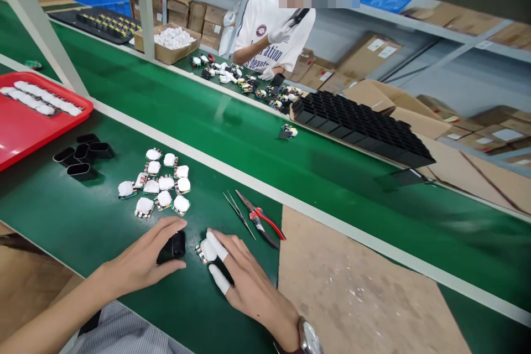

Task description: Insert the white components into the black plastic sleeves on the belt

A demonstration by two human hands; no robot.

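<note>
My left hand (141, 257) is curved around a small black plastic housing (178, 244), thumb and fingers apart on either side of it. Whether the palm touches the housing is hidden. White finger cots cover fingertips of my right hand (244, 271), which reaches over a small circuit board with a white pad on top (206, 251). A forefinger overlaps the board's edge, while the thumb stays apart from it. Beyond my hands lies a group of similar white-topped boards (165, 183). Several empty black housings (83, 154) stand farther left.
Tweezers (240, 215) and red-handled pliers (260, 219) lie beside a brown cardboard sheet (352, 282). A red tray (41, 133) holds white-topped pieces at left. Across the green conveyor belt (199, 116), a gloved co-worker (274, 33) sits near loose boards and a block of black housings (360, 127).
</note>
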